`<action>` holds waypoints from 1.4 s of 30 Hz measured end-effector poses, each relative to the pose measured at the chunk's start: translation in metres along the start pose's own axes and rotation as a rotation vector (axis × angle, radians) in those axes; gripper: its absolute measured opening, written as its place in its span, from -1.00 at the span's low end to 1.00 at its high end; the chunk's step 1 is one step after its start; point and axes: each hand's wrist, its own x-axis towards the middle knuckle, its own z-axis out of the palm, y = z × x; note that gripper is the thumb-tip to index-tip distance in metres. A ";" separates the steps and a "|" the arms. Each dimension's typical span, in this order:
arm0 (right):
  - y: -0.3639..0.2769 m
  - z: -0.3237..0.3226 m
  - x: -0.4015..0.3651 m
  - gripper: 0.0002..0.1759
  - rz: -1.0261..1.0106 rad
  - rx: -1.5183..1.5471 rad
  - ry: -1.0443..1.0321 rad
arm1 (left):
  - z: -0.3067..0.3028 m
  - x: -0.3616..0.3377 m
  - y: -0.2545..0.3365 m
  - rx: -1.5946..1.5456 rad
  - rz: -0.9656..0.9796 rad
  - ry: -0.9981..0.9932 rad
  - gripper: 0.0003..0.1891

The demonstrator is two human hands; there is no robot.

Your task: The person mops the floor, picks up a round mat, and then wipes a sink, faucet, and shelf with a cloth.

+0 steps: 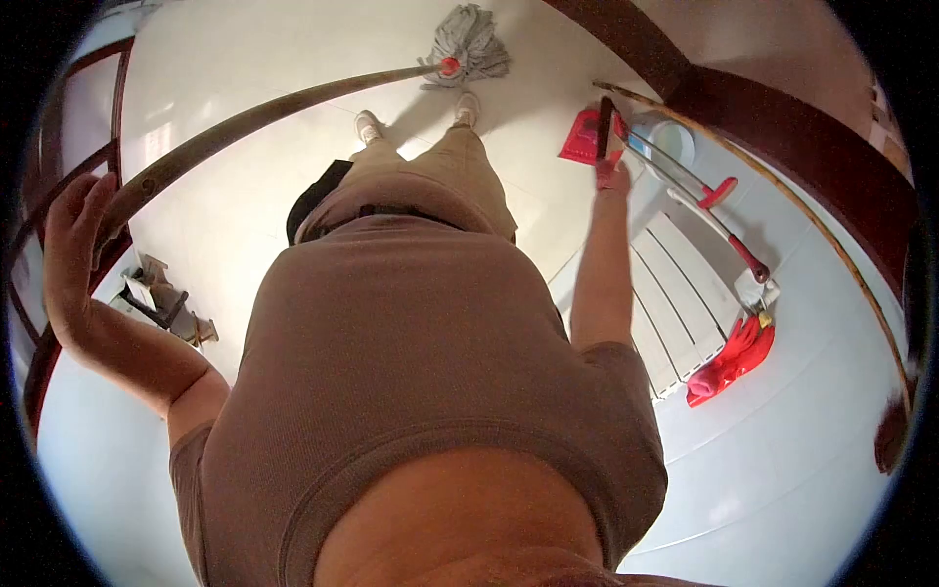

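Observation:
My left hand [70,230], on the left, is against the upper end of a mop's long wooden handle [284,105]. The fingers point up along the pole, and the grip is partly hidden. The mop's grey strands [469,44] spread on the floor beyond my feet, below a red collar. My right hand [613,176] reaches forward with closed fingers at the near end of a dark bar-like thing [603,132] with a pale side; I cannot make out what it is. Beside that lies a red dustpan-like piece [578,139].
A pale basin [673,147] stands by the right wall, close to a red-and-white handled tool [719,193]. Red gloves [738,357] hang by a white slatted radiator [675,293]. A thin wooden stick [782,191] leans along the right. Small dark items [166,298] sit at left.

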 end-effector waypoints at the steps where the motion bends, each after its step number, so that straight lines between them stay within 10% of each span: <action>1: 0.044 0.008 0.016 -0.77 0.081 -0.069 -0.222 | -0.001 0.001 -0.002 -0.015 -0.015 -0.033 -0.81; 5: 0.215 0.130 -0.061 -0.61 0.452 -0.393 0.040 | 0.003 0.012 -0.042 -0.013 0.207 -0.015 -0.77; 9: 0.326 0.246 -0.176 -0.25 0.446 -0.865 -0.631 | 0.003 0.023 -0.057 0.132 0.287 0.031 -0.84; 11: 0.366 0.298 -0.214 -0.22 0.855 -0.295 -0.077 | -0.001 0.018 -0.064 0.172 0.255 -0.032 -0.85; 13: 0.402 0.311 -0.220 -0.33 0.864 0.005 -0.260 | -0.003 0.018 -0.081 0.245 0.350 -0.019 -0.83; 18: 0.453 0.316 -0.212 -0.64 0.683 -0.244 0.117 | 0.005 0.014 -0.138 0.166 0.353 -0.111 -0.75; 25: 0.455 0.326 -0.182 -0.75 0.670 -0.890 -0.168 | 0.017 0.055 -0.174 -0.071 0.172 -0.270 -0.69; 31: 0.417 0.344 -0.068 -0.80 0.646 -0.734 -0.147 | 0.056 0.126 -0.147 -0.203 0.084 -0.356 -0.70; 36: 0.374 0.417 -0.014 -0.74 0.481 -0.740 0.098 | 0.050 0.173 -0.090 -0.176 0.075 -0.463 -0.67; 38: 0.361 0.466 -0.032 -0.77 0.406 -1.270 -0.428 | 0.043 0.182 -0.079 -0.231 -0.029 -0.466 -0.63; 42: 0.394 0.533 -0.023 -0.76 0.489 -1.058 -0.238 | 0.026 0.193 -0.076 -0.252 -0.013 -0.364 -0.63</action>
